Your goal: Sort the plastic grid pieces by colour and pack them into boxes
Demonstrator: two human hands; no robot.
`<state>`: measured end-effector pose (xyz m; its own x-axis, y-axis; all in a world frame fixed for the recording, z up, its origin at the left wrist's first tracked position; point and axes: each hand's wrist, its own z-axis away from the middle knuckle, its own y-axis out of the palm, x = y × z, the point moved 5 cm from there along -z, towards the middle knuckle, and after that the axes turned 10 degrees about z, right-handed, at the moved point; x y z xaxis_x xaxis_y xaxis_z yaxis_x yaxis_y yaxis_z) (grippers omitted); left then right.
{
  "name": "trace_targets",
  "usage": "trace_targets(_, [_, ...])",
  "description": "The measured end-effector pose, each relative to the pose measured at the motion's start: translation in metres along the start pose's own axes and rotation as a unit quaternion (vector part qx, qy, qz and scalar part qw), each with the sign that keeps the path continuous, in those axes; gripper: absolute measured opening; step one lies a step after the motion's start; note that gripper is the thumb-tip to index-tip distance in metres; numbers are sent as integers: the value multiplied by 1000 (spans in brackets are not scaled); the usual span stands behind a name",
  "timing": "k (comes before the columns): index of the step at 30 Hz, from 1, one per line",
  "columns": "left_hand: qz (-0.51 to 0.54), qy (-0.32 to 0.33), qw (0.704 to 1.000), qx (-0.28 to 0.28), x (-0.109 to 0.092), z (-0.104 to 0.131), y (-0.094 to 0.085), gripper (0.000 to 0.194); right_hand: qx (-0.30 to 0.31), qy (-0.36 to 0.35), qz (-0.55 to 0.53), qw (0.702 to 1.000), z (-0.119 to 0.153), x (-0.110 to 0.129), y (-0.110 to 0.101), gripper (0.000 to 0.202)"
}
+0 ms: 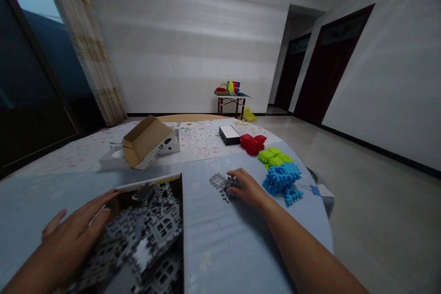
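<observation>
In the head view, a box (183, 239) full of grey interlocking plastic pieces (164, 227) stands at the lower left. Across its left side lies my left hand (74, 232), fingers stretched out near the rim and holding nothing that I can see. On the tablecloth to the right of the box are a few loose grey pieces (217, 181), flat and toothed at the edges. My right hand (248, 189) has its thumb and fingers curled round one grey piece (233, 182) there, partly covering it. Beyond this hand, blue pieces (280, 178) lie heaped to the right.
Behind the blue heap sit green pieces (274, 157) and red pieces (253, 144) along the table's right edge. A black box with a white top (229, 135) is beside the red ones. An opened cardboard box (148, 140) leans on a white tray (110, 161) at the left.
</observation>
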<state>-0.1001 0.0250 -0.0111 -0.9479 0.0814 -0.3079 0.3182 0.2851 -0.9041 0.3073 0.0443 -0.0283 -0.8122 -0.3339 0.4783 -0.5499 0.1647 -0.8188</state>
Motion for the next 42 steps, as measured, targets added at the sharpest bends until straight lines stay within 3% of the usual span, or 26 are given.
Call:
trace_targets(4, [37, -40, 997, 57, -17, 3, -9, 58, -63, 5, -34, 997, -1, 0, -8, 32])
trace_targets(7, [42, -50, 996, 66, -29, 6, -16, 56, -120, 47, -107, 986, -3, 5, -21, 30])
trace_targets(9, [42, -45, 996, 60, -34, 8, -18, 55, -129, 59, -184, 973, -5, 22, -29, 35])
trace_targets(12, [44, -34, 997, 56, -37, 10, -20, 53, -104, 23, -288, 952, -9, 68, -37, 40])
trace_targets(15, [50, -39, 996, 56, -36, 11, -20, 52, -63, -59, -330, 940, -11, 129, -41, 38])
trace_targets(18, [62, -39, 996, 52, -36, 11, -20, 51, -7, -170, -296, 940, -7, 183, -38, 42])
trace_targets(21, [74, -33, 996, 47, -37, 11, -20, 50, 25, -259, -248, 933, -2, 209, -35, 49])
trace_targets(23, [73, -32, 996, 48, -37, 11, -20, 50, 20, -260, -242, 935, -3, 206, -33, 45])
trace_targets(29, [55, -40, 995, 66, -40, 11, -21, 53, 32, -147, -327, 933, -11, 168, -25, 30])
trace_targets(31, [58, -42, 996, 58, -39, 10, -21, 53, 43, -172, -319, 931, -5, 173, -26, 34])
trace_targets(35, [62, -45, 996, 55, -35, 10, -20, 54, 69, -306, -193, 930, 13, 202, -32, 52])
trace_targets(37, [56, -47, 995, 62, -34, 9, -19, 55, 64, -322, -144, 933, 14, 202, -33, 55])
trace_targets(42, [59, -56, 995, 53, -29, 7, -18, 54, -2, -216, -185, 959, -2, 165, -34, 41])
